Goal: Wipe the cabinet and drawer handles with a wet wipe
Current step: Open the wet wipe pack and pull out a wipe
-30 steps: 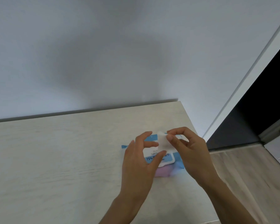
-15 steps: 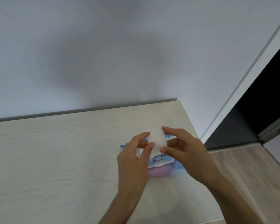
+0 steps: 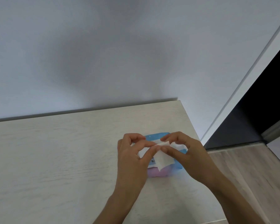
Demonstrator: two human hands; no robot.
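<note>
A white wet wipe (image 3: 162,158) hangs folded between both hands above a blue, white and pink wipes pack (image 3: 158,173) that lies on the pale wood cabinet top (image 3: 63,159). My left hand (image 3: 132,159) pinches the wipe's upper left edge with thumb and fingers. My right hand (image 3: 186,152) pinches its upper right edge. The two hands nearly touch at the fingertips. Most of the pack is hidden under the hands. No cabinet or drawer handles are in view.
A plain white wall (image 3: 120,54) rises behind the cabinet top. The top's right edge (image 3: 199,143) drops to a wood-look floor (image 3: 257,175). A white door frame (image 3: 249,75) and a dark doorway (image 3: 268,97) stand at the right.
The wipe has come free of the pack and is being spread out between both hands; it now hangs lower and wider than before, and both hands have drawn close together.
</note>
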